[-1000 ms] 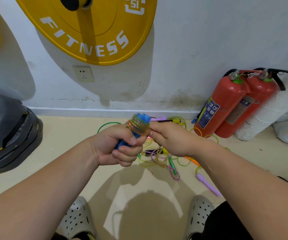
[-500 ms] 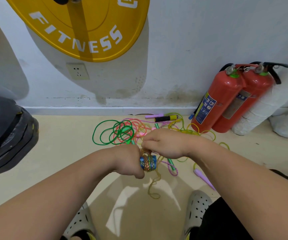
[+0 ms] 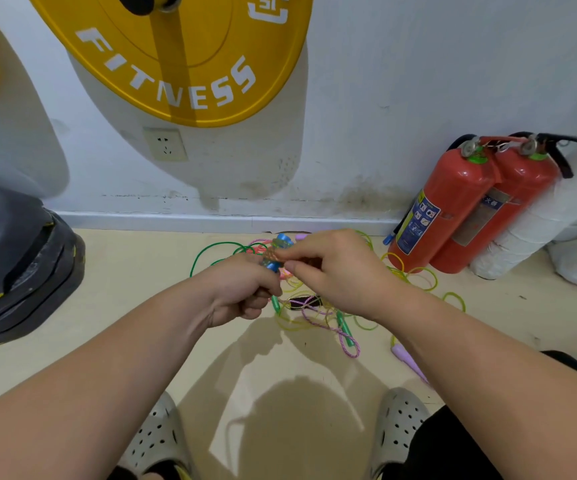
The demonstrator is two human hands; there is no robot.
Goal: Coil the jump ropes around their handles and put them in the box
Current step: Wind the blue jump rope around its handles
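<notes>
Blue handles (image 3: 273, 266), wound with an orange-tinted rope (image 3: 270, 255), sit in the left hand (image 3: 242, 292), its grip curled tight round them, above the tangle of loose ropes (image 3: 318, 311) on the floor (image 3: 134, 271). The right hand (image 3: 339, 271) pinches the rope against the coil (the winding looks nearly finished), so the next move likely calls for tucking the end under a turn. No box is in view, so its contents cannot be told.
</notes>
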